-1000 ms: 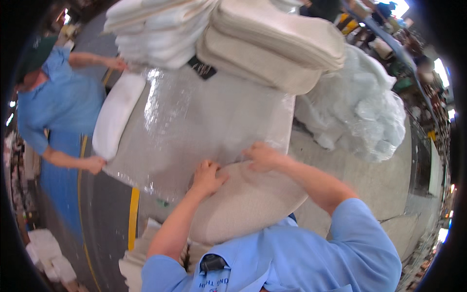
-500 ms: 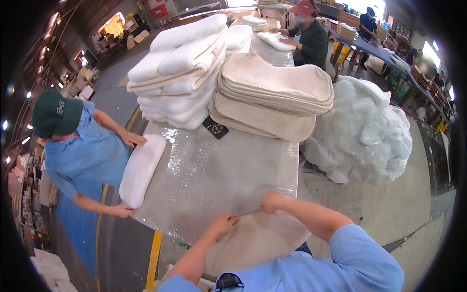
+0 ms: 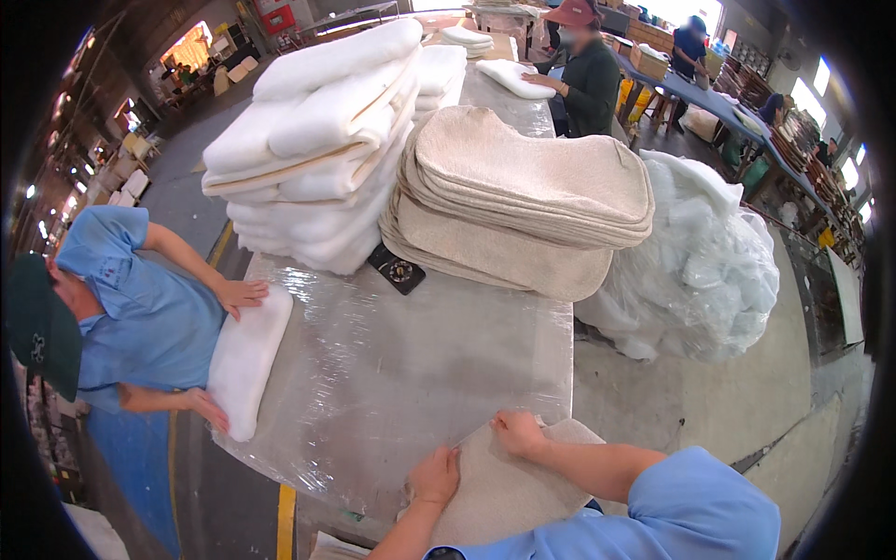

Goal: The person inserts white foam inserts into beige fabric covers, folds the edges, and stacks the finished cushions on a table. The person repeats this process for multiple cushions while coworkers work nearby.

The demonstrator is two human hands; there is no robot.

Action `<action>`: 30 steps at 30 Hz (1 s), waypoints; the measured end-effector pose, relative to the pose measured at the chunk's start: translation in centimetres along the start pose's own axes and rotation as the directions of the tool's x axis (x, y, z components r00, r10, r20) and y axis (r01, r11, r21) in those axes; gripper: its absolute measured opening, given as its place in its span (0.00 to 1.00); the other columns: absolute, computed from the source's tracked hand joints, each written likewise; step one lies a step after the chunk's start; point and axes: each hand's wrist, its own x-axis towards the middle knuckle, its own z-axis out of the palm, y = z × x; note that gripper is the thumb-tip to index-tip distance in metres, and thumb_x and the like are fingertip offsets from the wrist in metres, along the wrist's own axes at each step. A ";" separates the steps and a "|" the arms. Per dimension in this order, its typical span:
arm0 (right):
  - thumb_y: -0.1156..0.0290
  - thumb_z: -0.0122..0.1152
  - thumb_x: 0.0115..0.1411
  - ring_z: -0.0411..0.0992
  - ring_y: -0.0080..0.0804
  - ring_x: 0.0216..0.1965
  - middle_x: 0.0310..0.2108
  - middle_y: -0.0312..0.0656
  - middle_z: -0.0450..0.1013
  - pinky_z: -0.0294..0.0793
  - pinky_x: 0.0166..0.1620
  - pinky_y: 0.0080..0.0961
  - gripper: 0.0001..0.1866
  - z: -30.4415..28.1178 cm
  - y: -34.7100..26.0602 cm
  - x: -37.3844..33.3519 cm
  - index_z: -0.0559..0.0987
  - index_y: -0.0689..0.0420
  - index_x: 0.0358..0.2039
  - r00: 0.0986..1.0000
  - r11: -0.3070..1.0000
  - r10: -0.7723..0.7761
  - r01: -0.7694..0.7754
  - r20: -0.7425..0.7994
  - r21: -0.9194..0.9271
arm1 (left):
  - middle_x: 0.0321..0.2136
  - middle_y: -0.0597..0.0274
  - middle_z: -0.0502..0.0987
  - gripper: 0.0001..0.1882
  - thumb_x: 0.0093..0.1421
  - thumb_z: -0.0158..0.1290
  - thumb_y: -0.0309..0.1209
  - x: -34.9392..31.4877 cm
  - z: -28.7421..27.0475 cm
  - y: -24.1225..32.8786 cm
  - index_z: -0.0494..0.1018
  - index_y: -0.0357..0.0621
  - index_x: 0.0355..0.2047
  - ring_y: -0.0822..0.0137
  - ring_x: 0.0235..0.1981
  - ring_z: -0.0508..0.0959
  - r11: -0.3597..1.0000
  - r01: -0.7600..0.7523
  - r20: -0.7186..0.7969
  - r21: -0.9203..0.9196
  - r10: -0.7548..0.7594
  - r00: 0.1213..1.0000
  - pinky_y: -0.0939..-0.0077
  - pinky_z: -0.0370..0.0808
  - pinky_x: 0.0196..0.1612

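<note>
At the near edge of the table, a beige fabric cover [image 3: 493, 482] lies partly under my forearms and hangs toward my body. My left hand [image 3: 435, 476] is closed on its left side, fingers curled inward. Its far edge is pinched in my right hand [image 3: 519, 434], a little farther ahead and to the right. The cloth between my two fists is drawn up and creased. A tall stack of matching beige covers [image 3: 532, 187] stands farther up the table, apart from my hands.
White folded padding [image 3: 317, 140] is piled left of the beige stack, with a black phone-like object [image 3: 396, 270] in front. At left, a co-worker's hands rest on a white pad [image 3: 247, 364]. A large clear plastic bag [image 3: 691, 261] bulges beside the table's right edge.
Both my hands have moved lower in the view with the beige cover, which is now more creased between them. The co-worker at left leans lower over the white pad, hand now flatter on it.
</note>
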 end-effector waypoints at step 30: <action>0.27 0.59 0.65 0.72 0.56 0.66 0.62 0.63 0.75 0.71 0.67 0.43 0.53 -12.5 5.4 -1.8 0.76 0.72 0.63 0.618 0.807 0.591 -0.446 0.519 -0.389 | 0.63 0.39 0.76 0.41 0.70 0.60 0.52 -9.1 -3.8 -8.6 0.69 0.28 0.69 0.51 0.65 0.73 0.535 0.763 0.567 -0.363 -0.523 0.637 0.59 0.68 0.69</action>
